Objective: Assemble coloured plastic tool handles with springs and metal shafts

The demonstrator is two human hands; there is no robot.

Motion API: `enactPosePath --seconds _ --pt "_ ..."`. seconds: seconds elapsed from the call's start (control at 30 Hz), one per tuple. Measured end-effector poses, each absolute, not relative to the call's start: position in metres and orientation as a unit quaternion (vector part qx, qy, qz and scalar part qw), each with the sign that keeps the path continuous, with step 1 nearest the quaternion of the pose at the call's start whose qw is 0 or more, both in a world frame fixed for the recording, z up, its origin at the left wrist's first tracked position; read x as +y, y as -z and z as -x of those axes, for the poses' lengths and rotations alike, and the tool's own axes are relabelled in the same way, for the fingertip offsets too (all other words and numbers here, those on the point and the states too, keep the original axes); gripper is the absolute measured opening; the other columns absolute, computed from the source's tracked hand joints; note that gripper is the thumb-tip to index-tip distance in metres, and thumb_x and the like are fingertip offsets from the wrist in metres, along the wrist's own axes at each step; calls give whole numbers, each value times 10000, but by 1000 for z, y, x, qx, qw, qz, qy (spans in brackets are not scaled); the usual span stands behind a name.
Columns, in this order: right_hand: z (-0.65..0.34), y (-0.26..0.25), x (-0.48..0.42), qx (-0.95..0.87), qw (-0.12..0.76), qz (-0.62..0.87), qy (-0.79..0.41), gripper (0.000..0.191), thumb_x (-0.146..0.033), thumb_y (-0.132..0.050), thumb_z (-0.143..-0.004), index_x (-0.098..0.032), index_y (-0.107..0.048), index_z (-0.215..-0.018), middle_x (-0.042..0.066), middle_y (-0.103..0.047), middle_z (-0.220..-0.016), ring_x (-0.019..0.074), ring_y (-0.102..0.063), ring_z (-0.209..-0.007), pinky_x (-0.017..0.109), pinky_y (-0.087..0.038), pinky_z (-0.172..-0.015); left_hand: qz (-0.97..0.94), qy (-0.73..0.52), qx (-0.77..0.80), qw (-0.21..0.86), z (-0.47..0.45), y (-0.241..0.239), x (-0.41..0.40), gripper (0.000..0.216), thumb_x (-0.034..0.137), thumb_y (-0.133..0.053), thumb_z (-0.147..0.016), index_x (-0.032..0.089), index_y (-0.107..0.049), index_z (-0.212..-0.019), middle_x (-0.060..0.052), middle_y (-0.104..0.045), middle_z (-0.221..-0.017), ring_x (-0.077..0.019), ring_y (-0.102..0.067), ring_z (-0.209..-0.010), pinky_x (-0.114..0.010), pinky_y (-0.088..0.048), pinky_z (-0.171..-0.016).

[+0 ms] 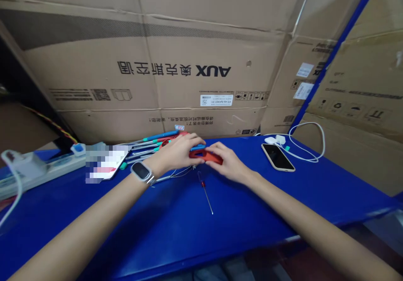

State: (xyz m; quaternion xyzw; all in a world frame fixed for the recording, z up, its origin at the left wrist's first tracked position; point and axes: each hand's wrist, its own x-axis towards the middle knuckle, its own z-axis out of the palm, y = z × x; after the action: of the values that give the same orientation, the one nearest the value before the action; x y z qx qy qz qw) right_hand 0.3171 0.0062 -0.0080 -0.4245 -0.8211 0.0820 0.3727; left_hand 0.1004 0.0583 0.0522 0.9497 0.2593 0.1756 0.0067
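Both my hands meet near the middle of the blue tabletop, around a red plastic housing with an oblong opening. My left hand, with a watch on its wrist, is closed on the left end, and a blue plastic part shows along the top there. My right hand pinches the right end. The fingers hide much of both parts. Just below the hands lies a small screwdriver with a clear handle and a red collar, its tip pointing towards me.
Left of my hands lie several long metal-shafted tools with coloured handles, beside a partly blurred white packet. A power strip runs along the left. A phone and white charging cable lie right. Cardboard walls the back.
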Motion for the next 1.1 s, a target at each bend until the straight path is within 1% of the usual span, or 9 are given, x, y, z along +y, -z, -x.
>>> enactPosePath --seconds 0.1,0.2,0.33,0.57,0.73,0.8,0.87,0.97,1.1 --pt "-273 11 -19 -875 286 373 -114 363 -256 -645 -900 -204 -613 -1258 98 -604 -1161 239 -563 -1124 415 -453 -987 -939 -170 293 56 -55 -33 22 534 499 -705 -803 231 -595 -1251 -92 -621 -1276 -286 -588 -1168 -380 -459 -981" --pt "-240 17 -28 -889 244 356 -154 354 -253 -664 -881 -216 -624 -1231 89 -608 -1146 236 -572 -1114 396 -451 -983 -922 -133 342 125 -20 -9 0 358 462 -678 -834 235 -656 -1110 -42 -699 -1028 -227 -656 -919 -326 -504 -816" --pt "-221 22 -20 -885 235 351 -195 291 -260 -682 -858 -217 -663 -1145 77 -635 -1128 228 -620 -1032 390 -467 -954 -900 -181 372 136 2 13 -10 293 444 -648 -864 228 -679 -1059 -46 -697 -988 -209 -640 -876 -310 -500 -770" --pt "-235 19 -19 -829 334 355 -273 262 -238 -661 -849 -177 -671 -1104 66 -715 -1091 207 -666 -1002 351 -496 -917 -879 -263 368 155 10 14 -14 326 465 -494 -971 231 -678 -1105 -57 -716 -1074 -212 -657 -967 -326 -501 -872" --pt "-239 20 -23 -795 389 373 -278 218 -273 -545 -929 -188 -681 -1077 49 -726 -1070 200 -665 -979 358 -482 -916 -851 -289 413 145 10 12 -12 438 456 -324 -1034 199 -635 -864 -15 -695 -763 -169 -643 -699 -277 -481 -700" --pt "-238 23 -21 -773 404 381 -308 230 -315 -555 -924 -175 -672 -1066 50 -731 -984 196 -675 -894 342 -505 -843 -842 -297 427 141 9 12 -12 429 459 -303 -1039 197 -611 -895 0 -657 -701 -160 -616 -631 -272 -462 -642" --pt "-236 27 -18 -750 413 384 -346 260 -352 -574 -911 -166 -657 -1073 38 -719 -862 185 -675 -793 315 -513 -753 -845 -305 422 119 7 11 -14 374 481 -358 -1023 200 -605 -1031 -11 -672 -787 -173 -639 -704 -282 -481 -684" --pt "-234 33 -15 -722 427 381 -388 303 -396 -587 -897 -163 -641 -1083 14 -682 -746 167 -657 -702 289 -500 -682 -876 -292 380 43 5 8 -20 430 518 -544 -937 215 -555 -1242 -72 -670 -1078 -231 -649 -960 -344 -502 -849" --pt "-233 36 -12 -700 441 384 -409 374 -432 -569 -906 -171 -579 -1174 7 -671 -734 166 -646 -696 301 -493 -686 -897 -281 341 -14 6 7 -24 371 458 -561 -940 214 -589 -1218 -87 -650 -1085 -248 -632 -998 -391 -509 -888"
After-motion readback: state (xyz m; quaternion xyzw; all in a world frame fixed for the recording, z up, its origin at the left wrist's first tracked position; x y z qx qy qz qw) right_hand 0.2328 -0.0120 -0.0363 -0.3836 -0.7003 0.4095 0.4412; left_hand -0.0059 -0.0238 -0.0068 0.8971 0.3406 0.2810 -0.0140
